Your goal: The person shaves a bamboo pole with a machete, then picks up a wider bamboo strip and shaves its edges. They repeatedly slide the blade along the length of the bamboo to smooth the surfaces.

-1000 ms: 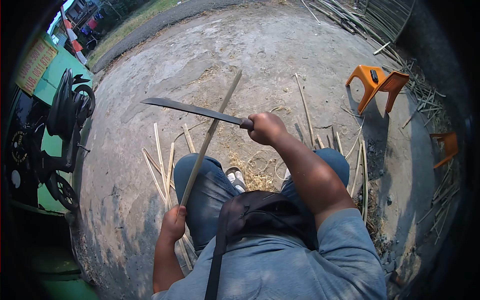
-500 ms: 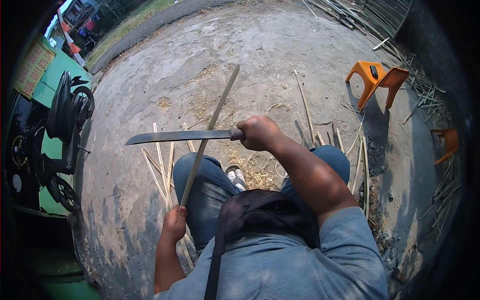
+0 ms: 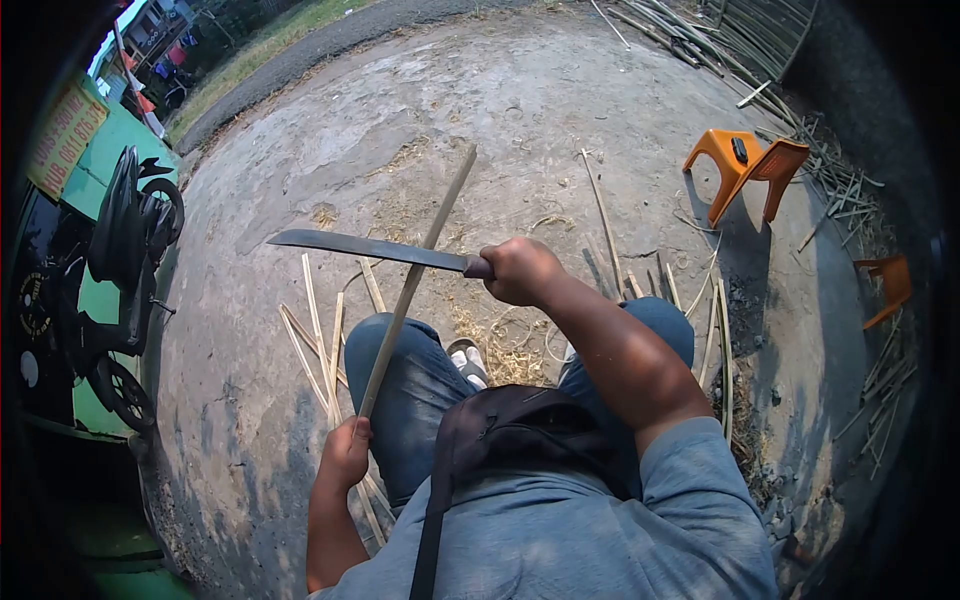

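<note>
My right hand point(image 3: 522, 271) is closed round the dark handle of a machete point(image 3: 370, 249), whose long blade points left. The blade crosses over a bamboo strip point(image 3: 408, 300) partway along its length. Low on the left, my left hand point(image 3: 346, 450) grips the near end of that strip, fingers wrapped round it. The strip slants up and away past my left knee, its far end above the concrete. Beneath it, several pale bamboo strips point(image 3: 318, 350) lie beside my left leg.
An orange plastic stool point(image 3: 722, 165) with a black object on its seat stands at right. Bamboo poles point(image 3: 680, 45) and offcuts line the right side. Shavings point(image 3: 515, 355) lie between my feet. A motorbike point(image 3: 125, 260) is parked at left by a green wall.
The machete blade has tilted, its tip rising and shifting right. The bamboo strip's far end has dropped slightly. Both hands keep their holds.
</note>
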The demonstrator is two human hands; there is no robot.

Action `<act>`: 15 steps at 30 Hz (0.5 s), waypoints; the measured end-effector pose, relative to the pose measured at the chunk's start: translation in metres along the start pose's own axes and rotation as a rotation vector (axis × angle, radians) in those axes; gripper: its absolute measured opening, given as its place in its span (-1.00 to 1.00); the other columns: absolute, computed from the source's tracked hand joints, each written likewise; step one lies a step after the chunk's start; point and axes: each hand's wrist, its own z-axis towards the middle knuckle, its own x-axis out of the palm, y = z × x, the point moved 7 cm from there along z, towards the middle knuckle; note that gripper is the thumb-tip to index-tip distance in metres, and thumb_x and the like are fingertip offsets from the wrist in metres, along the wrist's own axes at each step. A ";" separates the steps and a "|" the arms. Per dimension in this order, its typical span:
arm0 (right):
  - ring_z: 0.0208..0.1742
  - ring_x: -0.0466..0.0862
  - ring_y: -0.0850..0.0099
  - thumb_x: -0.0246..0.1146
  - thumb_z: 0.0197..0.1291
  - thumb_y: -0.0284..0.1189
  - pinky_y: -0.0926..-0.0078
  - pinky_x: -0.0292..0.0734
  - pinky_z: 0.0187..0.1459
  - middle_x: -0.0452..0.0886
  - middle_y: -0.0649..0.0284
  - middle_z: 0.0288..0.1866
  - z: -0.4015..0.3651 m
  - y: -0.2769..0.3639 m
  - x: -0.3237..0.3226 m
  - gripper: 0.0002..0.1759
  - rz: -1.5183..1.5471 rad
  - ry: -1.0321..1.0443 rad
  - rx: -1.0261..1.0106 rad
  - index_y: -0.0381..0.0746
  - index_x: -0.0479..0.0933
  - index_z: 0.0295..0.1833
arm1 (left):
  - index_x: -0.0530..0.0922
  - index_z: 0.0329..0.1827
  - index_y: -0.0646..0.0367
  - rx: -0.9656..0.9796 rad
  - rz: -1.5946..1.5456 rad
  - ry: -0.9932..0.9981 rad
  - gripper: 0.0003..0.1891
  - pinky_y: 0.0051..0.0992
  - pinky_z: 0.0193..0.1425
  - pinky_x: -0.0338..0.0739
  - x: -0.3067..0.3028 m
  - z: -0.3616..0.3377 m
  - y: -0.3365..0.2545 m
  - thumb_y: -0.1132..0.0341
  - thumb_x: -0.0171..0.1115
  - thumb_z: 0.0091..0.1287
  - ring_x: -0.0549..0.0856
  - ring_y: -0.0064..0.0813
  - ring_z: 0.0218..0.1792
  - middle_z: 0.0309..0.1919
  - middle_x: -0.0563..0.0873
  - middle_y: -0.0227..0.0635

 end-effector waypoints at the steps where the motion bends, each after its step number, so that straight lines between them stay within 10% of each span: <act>1: -0.26 0.80 -0.01 0.37 0.18 -0.33 0.04 0.73 -0.18 0.77 0.08 -0.36 0.000 0.006 0.001 -0.90 -0.048 0.024 -0.032 -0.09 0.72 -0.25 | 0.64 -0.18 0.36 0.002 0.014 0.000 -0.22 -0.22 -0.15 0.59 -0.001 -0.001 -0.003 -0.34 -0.08 0.65 0.76 -0.14 -0.30 -0.44 0.70 -0.03; 15: 0.02 0.81 0.05 0.31 0.26 -0.30 0.05 0.70 0.08 0.82 0.09 -0.08 0.008 -0.036 -0.013 -0.78 0.113 0.120 0.297 0.02 0.76 -0.03 | 0.55 -0.22 0.31 0.073 0.145 -0.109 -0.33 -0.01 -0.18 0.56 -0.002 -0.011 -0.031 -0.25 -0.02 0.66 0.71 0.34 -0.24 -0.41 0.67 0.19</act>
